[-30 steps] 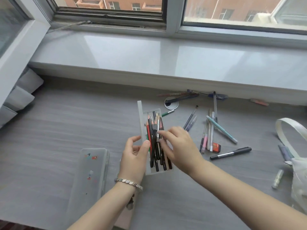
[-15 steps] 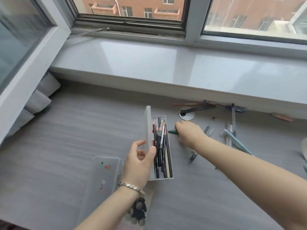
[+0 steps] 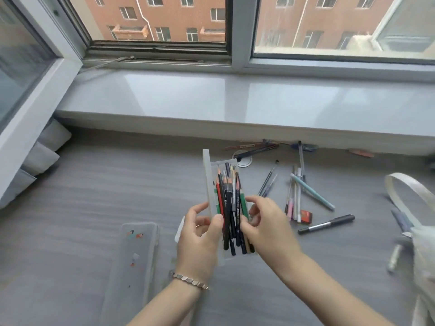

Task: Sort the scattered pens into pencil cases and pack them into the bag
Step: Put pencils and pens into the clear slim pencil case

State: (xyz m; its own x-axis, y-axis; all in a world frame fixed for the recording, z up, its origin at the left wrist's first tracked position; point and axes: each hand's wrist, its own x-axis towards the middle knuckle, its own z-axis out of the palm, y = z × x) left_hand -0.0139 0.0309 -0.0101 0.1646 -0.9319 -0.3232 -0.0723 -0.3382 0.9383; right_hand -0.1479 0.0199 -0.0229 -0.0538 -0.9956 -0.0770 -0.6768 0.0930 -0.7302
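Note:
My left hand (image 3: 200, 241) grips the lower left side of a translucent pencil case (image 3: 208, 175) whose lid stands open; it holds several pencils and pens (image 3: 229, 196). At the case's right side, my right hand (image 3: 268, 227) pinches a green pencil (image 3: 244, 204) lying among the others. More pens (image 3: 296, 194) lie scattered on the grey desk to the right, among them a teal pen (image 3: 313, 195) and a black marker (image 3: 327, 224). A white bag (image 3: 423, 255) with a looped handle (image 3: 404, 184) sits at the right edge.
A second frosted pencil case (image 3: 134, 260), lid down, lies left of my left arm. A few pens (image 3: 256, 149) rest against the windowsill (image 3: 235, 102) at the back. A small red eraser (image 3: 306, 215) and a pale tube (image 3: 394, 257) lie near the bag.
My right hand reached to a green pencil on the desk right of the case, then came back with it to the case. My left hand kept hold of the case.

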